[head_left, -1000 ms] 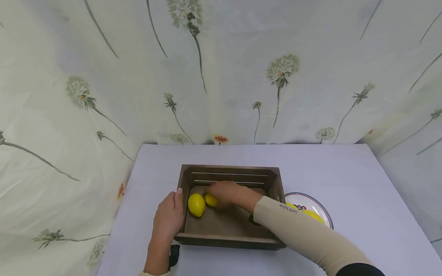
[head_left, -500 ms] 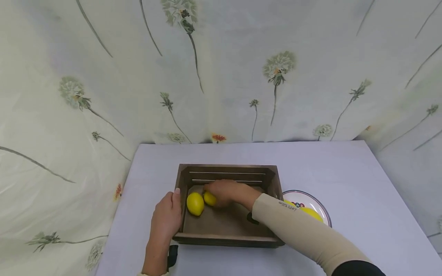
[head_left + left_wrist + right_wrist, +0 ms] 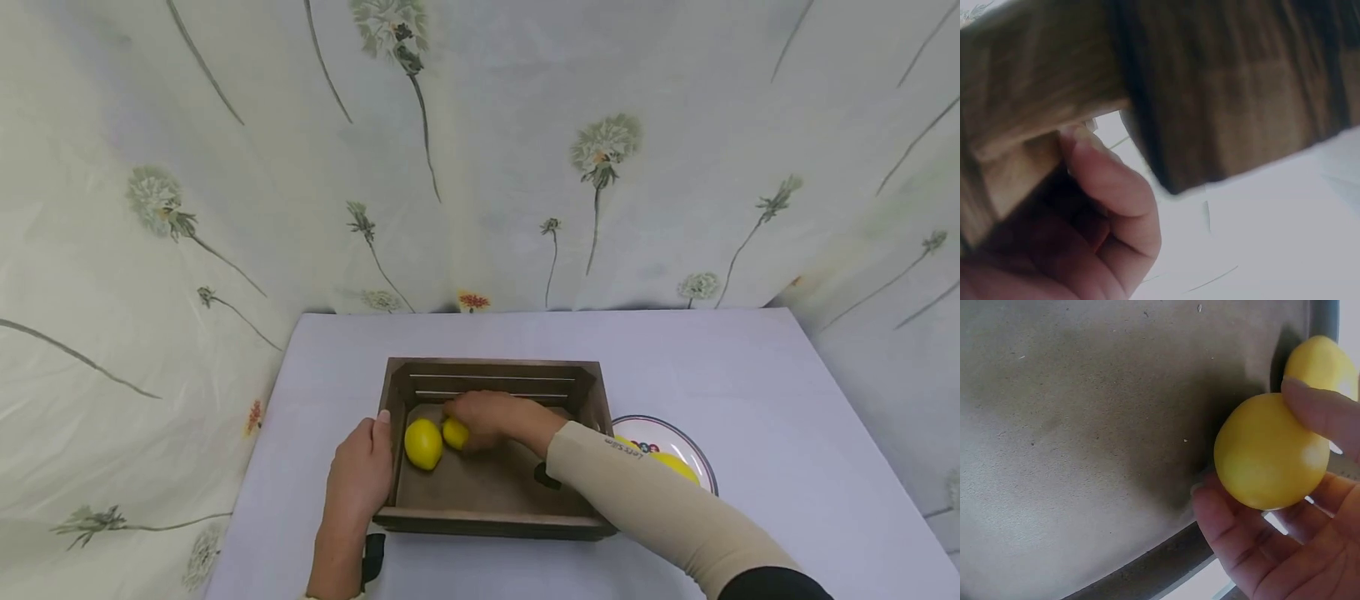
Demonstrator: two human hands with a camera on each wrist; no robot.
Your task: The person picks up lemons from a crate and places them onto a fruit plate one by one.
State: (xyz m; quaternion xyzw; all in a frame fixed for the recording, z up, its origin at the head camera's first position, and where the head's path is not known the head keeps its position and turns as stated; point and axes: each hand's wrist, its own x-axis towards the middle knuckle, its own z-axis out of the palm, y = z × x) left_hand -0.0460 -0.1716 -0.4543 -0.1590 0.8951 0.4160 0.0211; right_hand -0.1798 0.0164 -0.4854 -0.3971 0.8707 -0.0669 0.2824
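Note:
A brown wooden crate (image 3: 495,523) stands on the table. At its left end my left hand (image 3: 360,475) grips the side wall; in the left wrist view the fingers of this hand (image 3: 1110,212) curl under a wooden slat (image 3: 1041,75). Inside the crate, my right hand (image 3: 487,419) holds a lemon (image 3: 454,433). The right wrist view has that lemon (image 3: 1271,451) between the thumb and fingers of the right hand (image 3: 1297,537). Just left of it lies another lemon (image 3: 423,444), by the crate's left wall.
Right of the crate is a white plate (image 3: 701,462) with a dark rim, bearing yellow fruit (image 3: 675,467) partly hidden by my right sleeve (image 3: 660,500). The table (image 3: 780,400) has a pale cover, and a flower-printed cloth (image 3: 495,167) hangs behind it.
The head view has shifted slightly. Both hands keep their places on the crate and the lemon, with no other visible movement.

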